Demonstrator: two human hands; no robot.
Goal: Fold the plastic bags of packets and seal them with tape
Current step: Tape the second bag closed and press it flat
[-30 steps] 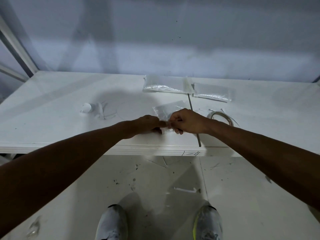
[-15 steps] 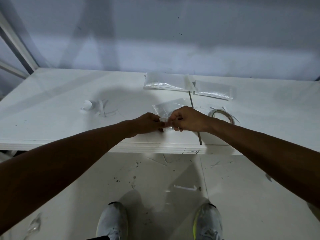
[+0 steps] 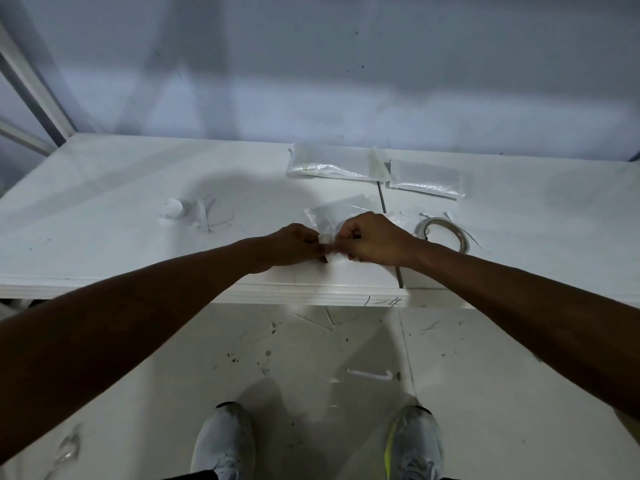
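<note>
White tabletop [image 3: 104, 209] fills the middle of my view, backed by a pale wall and carrying everything I am working on. Near its front edge my left hand [image 3: 294, 245] and right hand [image 3: 374, 239] meet knuckle to knuckle, both pinching a short strip of tape [image 3: 326, 239] between thumb and fingertips. The strip runs left to right between the two pinches, its flat face turned up toward me. My left fingers are curled under with the back of the hand up; my right hand is balled into a loose fist, thumb side toward the left hand. Both forearms reach in from the lower corners and converge over the front edge.

Just behind my hands lies a small clear plastic bag [image 3: 337, 211], flat on the surface, its long axis slanting from near-left to far-right; my hands hide its near end. To the right of my right hand, touching the surface, sits the tape roll [image 3: 446, 230], lying flat with loose tails around it. Toward the back edge lie two more bags side by side, long axes running left to right: the left bag [image 3: 329, 162] with a tape strip across its right end, and the right bag [image 3: 427, 178] just beside it. A small white object [image 3: 173, 209] sits well to the left; I cannot tell what it is.
</note>
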